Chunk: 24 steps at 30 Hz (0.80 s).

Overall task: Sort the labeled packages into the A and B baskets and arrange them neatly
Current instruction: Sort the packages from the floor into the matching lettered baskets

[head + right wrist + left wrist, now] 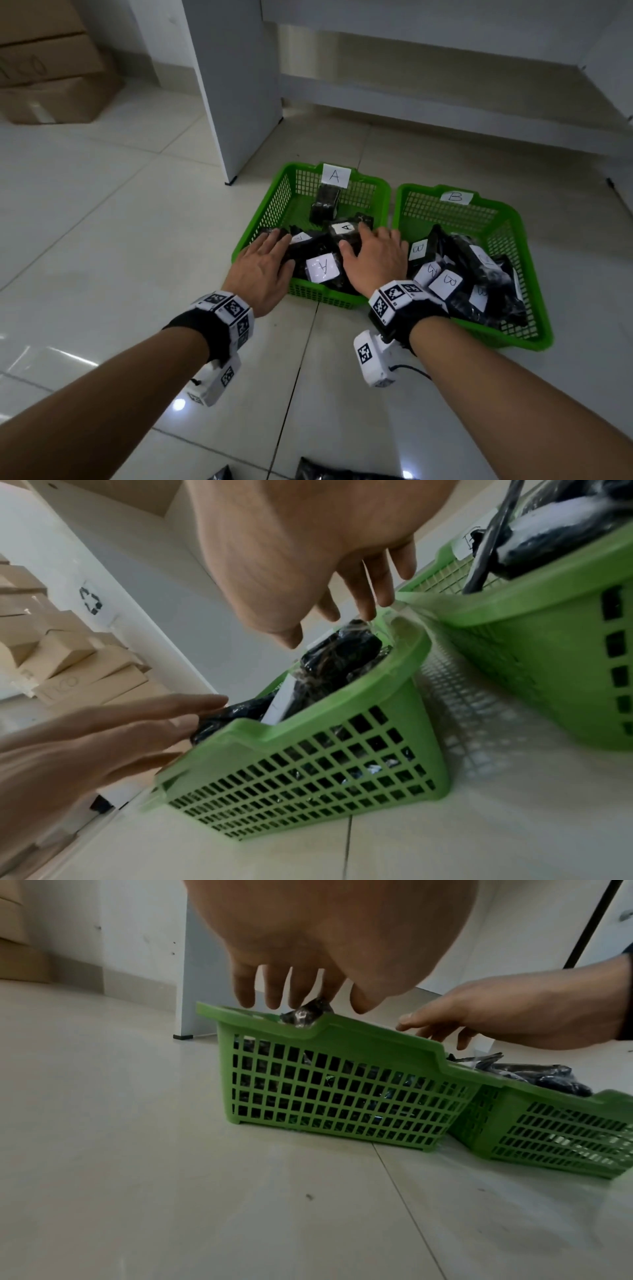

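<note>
Two green mesh baskets stand side by side on the floor: basket A (274,202) on the left and basket B (513,219) on the right, each with a white letter tag on its far wall. Black wrapped packages with white A labels (322,268) fill the near half of basket A, and one more (324,202) stands at its far end. Packages with B labels (445,282) are piled in basket B. My left hand (265,262) hovers with straight fingers over basket A's left near corner. My right hand (373,253) spreads flat over the A packages. Neither grips anything.
A white cabinet panel (236,85) stands just behind basket A, with a low white shelf behind both baskets. Cardboard boxes (51,68) are stacked at the far left. More black packages (329,471) lie on the tiled floor at the bottom edge, close to me.
</note>
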Available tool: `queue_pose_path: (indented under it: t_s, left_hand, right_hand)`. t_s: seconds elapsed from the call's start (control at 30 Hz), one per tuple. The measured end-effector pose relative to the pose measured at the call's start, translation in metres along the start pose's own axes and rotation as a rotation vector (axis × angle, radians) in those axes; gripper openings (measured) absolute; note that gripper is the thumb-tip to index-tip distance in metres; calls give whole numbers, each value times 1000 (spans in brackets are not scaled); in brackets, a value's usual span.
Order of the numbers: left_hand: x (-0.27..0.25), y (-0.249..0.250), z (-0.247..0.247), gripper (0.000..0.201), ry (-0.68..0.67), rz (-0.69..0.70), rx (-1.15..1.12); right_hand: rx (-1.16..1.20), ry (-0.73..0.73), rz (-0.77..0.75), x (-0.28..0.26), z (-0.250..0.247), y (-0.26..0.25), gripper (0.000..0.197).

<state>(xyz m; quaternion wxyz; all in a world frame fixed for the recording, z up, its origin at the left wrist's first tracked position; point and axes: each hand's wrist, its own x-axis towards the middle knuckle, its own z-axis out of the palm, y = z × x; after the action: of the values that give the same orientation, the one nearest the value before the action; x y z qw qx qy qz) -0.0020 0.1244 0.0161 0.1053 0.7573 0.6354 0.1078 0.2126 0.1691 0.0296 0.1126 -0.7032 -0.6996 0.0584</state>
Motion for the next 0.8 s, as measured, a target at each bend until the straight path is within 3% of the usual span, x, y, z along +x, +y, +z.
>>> queue_pose_path:
  t_s: [0.17,0.27,0.37,0.47,0.53,0.7,0.8]
  left_hand:
    - [-53,1,-20,43,124,148,-32]
    - [-99,-13,-20,36,72,233,1]
    - [-142,-25,-19,33,-156,326,11]
    - [-180,-28,-16,48,-491,396,16]
    - [-202,-27,-13,57,-621,499,44]
    - [-234,-18,4,78,-702,647,244]
    - [-243,-18,18,65,-679,689,272]
  right_hand:
    - [52,191,-200,-39,-5,-7,42]
    - [12,163,-410,-80,-2,-12,37]
    - [-2,-1,-505,-120,-11,-22,36]
    - [39,-255,-552,-166,-22,-29,44]
    - [7,-442,-595,-198,-25,-28,51]
    - [-131,-709,-650,-254,-21,-21,66]
    - [-155,-798,-655,-271,-12,-8,72]
